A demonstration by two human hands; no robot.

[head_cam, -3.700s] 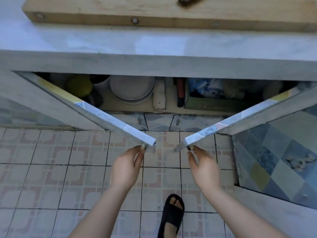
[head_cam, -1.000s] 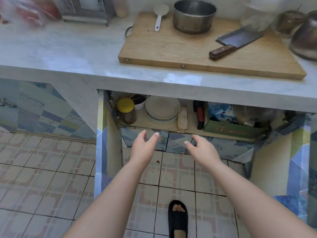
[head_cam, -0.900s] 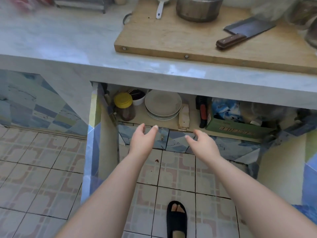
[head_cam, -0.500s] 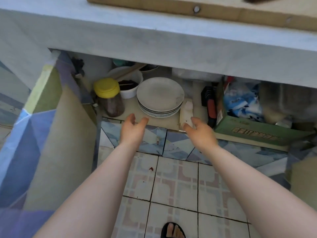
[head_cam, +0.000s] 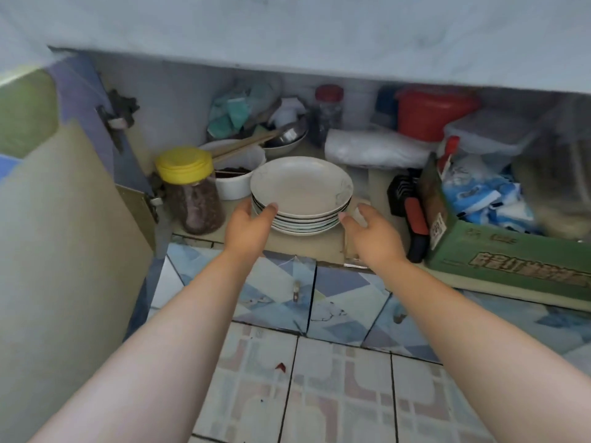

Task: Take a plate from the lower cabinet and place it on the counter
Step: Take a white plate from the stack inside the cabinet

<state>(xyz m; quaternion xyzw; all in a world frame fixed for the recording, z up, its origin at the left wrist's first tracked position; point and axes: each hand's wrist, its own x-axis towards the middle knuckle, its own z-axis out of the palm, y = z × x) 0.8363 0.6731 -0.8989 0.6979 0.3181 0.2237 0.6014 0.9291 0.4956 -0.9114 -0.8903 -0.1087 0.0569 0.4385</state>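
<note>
A stack of several white plates (head_cam: 300, 187) with dark rims sits at the front of the open lower cabinet's shelf (head_cam: 307, 246). My left hand (head_cam: 248, 230) is at the stack's left side, its thumb resting on the rim of the upper plates, fingers spread. At the stack's right side is my right hand (head_cam: 372, 236), fingers apart, its fingertip just short of the rim. Neither hand has lifted a plate. The grey counter's front edge (head_cam: 287, 33) runs across the top, above the cabinet.
Left of the plates stand a yellow-lidded jar (head_cam: 192, 190) and a white bowl with chopsticks (head_cam: 238, 175). A black and red tool (head_cam: 412, 215) and a green box of packets (head_cam: 511, 260) lie to the right. The open cabinet door (head_cam: 64, 235) stands at the left.
Both hands have reached forward from the shelf's front edge to the two sides of the plate stack. My head has dropped lower and closer, so the cabinet's inside fills the view.
</note>
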